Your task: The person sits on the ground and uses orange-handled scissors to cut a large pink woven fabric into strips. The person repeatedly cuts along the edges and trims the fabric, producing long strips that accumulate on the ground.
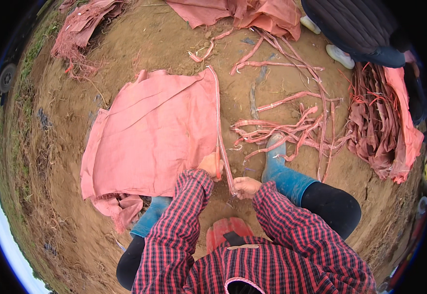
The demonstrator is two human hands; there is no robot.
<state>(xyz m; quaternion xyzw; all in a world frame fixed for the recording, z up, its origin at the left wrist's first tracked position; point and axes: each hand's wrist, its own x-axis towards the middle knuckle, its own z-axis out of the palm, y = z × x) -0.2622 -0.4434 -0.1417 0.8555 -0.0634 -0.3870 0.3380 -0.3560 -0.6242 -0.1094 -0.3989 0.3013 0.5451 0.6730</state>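
Note:
A pink woven sack lies flat on the ground before me, its right edge partly cut away as a narrow stitched strip. My left hand, at the lower right corner of the sack, grips red-handled scissors. Their blades point up along the sack's edge, between the cloth and the strip. My right hand pinches the near end of the strip, drawn apart from the cloth. At the far corner the strip still meets the sack.
Cut strips lie tangled around my right boot. Sack bundles stand at right and upper left; more pink cloth lies ahead. Another person stands at upper right. A red object is between my legs.

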